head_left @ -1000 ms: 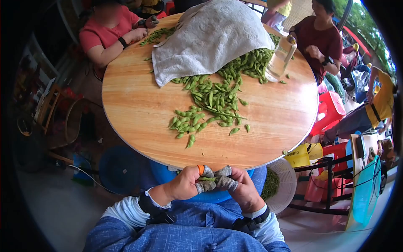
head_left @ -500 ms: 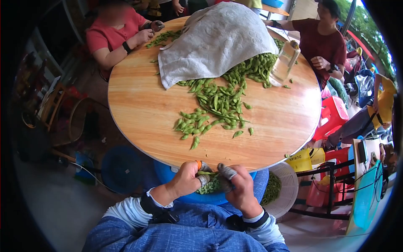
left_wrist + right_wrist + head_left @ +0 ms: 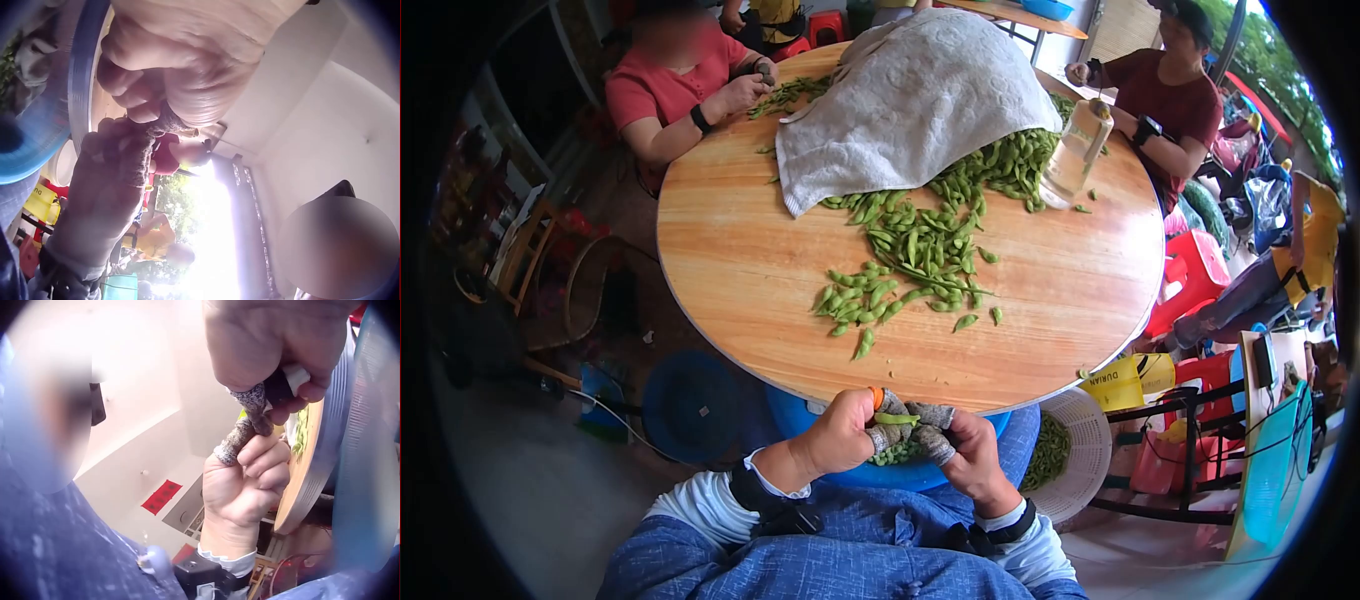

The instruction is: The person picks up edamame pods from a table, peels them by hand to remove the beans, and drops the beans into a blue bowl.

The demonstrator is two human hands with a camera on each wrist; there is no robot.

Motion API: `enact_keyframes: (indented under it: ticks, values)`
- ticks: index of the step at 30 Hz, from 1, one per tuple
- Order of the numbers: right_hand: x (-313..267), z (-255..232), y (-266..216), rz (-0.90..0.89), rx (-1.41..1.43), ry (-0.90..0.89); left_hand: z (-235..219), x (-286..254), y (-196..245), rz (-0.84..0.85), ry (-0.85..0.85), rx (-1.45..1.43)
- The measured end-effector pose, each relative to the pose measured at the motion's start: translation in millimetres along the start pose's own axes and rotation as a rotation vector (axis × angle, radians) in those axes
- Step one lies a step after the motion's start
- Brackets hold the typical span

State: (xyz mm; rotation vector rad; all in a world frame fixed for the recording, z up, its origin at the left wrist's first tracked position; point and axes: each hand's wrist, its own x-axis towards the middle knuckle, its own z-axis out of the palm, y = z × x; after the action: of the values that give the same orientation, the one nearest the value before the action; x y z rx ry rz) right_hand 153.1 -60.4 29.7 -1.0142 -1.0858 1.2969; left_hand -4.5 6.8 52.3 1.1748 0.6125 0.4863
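Observation:
My left hand (image 3: pixel 838 434) pinches a green pod (image 3: pixel 896 419) between its covered thumb and finger, just off the table's near edge. The right hand (image 3: pixel 971 458) meets it at the pod's right end, its covered thumb and finger closed there. Beneath both hands, a blue tub (image 3: pixel 795 413) holds small green beans (image 3: pixel 897 454). In the right wrist view the covered tips of the left hand (image 3: pixel 240 481) and the right hand (image 3: pixel 281 350) touch, with only a sliver of green showing. The left wrist view hides the pod behind the fingers.
Loose pods (image 3: pixel 920 245) lie mid-table (image 3: pixel 740 260), below a pile under a white towel (image 3: pixel 910 100). A clear pitcher (image 3: pixel 1068 160) stands to their right. On the floor at right is a white basket (image 3: pixel 1090 440) of green pods. Two people sit across the table.
Half a second ago the hands were apart over the tub; the right hand has come back against the left, and a pod now shows between them. The person at right has moved their arms.

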Motion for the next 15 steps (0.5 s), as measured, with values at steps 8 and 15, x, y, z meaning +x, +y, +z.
enact_keyframes:
  ticks: [8,15]
  values:
    - [2.8,-1.1,-3.8,-0.188,-0.344,0.007,-7.5,0.1,-2.7,-0.156,-0.037,-0.245]
    - [5.8,-6.6,-10.3,-0.362,-0.732,-0.043,-7.8,0.2,-2.4,-0.219,-0.041,-0.248]
